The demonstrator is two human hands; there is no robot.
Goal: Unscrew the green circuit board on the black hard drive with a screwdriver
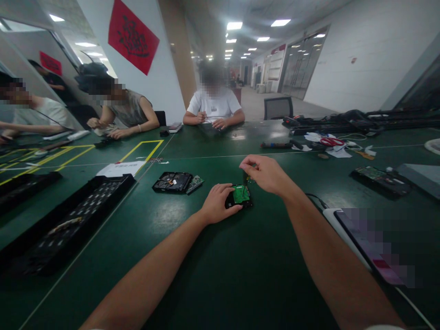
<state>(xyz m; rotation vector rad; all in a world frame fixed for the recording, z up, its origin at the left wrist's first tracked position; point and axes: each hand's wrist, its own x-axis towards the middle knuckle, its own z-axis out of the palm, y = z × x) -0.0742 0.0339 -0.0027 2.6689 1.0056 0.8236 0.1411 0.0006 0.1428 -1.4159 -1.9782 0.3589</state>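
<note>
On the green tabletop in front of me lies a hard drive (241, 194), its green circuit board facing up. My left hand (220, 204) grips it from the left, with fingers along the far edge and thumb on the near edge. Over the board, my right hand (263, 173) is closed in a pinch round the top of a slim, dark screwdriver (245, 178). The tool stands nearly upright, and its tip comes down at the board; exact contact is too small to tell. Left of my hands sit another hard drive (172, 182) and a loose circuit board (195, 184) beside it.
A long black tray (74, 220) lies at left. A phone (371, 247) on a white block is at right, near another drive (381, 181). Farther back are red scissors (332, 141) and cables. Three co-workers sit across the table (206, 275), one (213, 107) directly opposite.
</note>
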